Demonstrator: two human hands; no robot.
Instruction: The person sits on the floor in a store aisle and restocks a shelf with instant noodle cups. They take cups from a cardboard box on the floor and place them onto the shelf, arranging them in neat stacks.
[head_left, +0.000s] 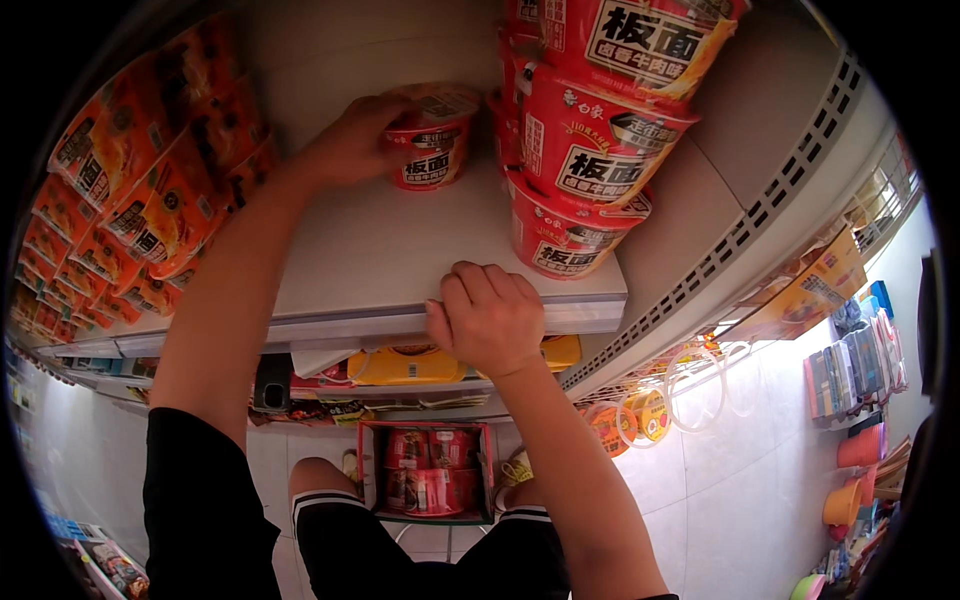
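On the white shelf (360, 255), my left hand (356, 146) is around the left side of a red instant-noodle bowl (433, 154) with a pale lid. The bowl is upright, and my thumb and fingertips are partly hidden behind it. My right hand (491, 315) rests at the shelf's front edge, its fingers curled and nothing visible inside. Just beyond it, matching red noodle bowls (570, 240) rise in a stack on the right. Below, between my legs, an open carton (486, 472) contains several red noodle bowls.
Orange noodle packs (161, 202) fill the shelf's left part. A perforated metal upright (750, 225) bounds the right side. Yellow packages (409, 365) lie on the lower shelf. White rings (694, 390) hang at the right, by a wire rack. Stacked plastic pots (841, 502) stand farther right.
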